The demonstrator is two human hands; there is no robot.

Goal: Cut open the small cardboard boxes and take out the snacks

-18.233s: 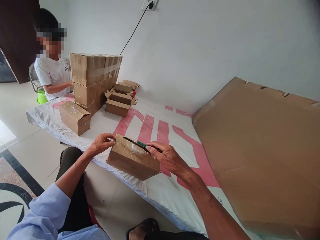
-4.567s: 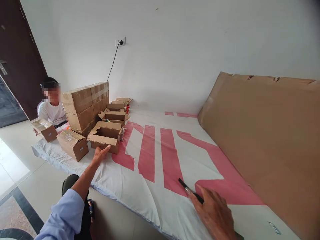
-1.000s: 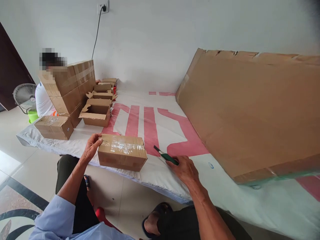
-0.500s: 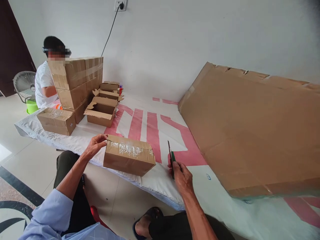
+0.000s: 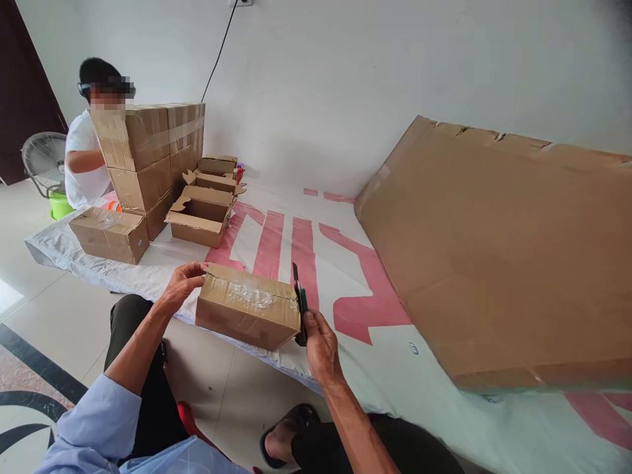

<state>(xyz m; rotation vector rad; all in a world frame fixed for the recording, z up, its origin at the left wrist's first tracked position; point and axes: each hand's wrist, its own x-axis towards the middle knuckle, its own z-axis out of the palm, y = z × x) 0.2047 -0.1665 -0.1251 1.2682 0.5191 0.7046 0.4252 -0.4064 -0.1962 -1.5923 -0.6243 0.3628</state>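
A taped cardboard box lies at the near edge of the white and pink sheet. My left hand grips the box's left end. My right hand holds a green-handled knife upright, its blade against the box's right end.
A large flat cardboard sheet leans at the right. An open box, a sealed box and a tall stack of boxes stand at the far left. A person in a white shirt sits behind the stack, beside a fan.
My right hand brought the knife leftward from the sheet to the box's right end. My left hand stayed on the box's left end.
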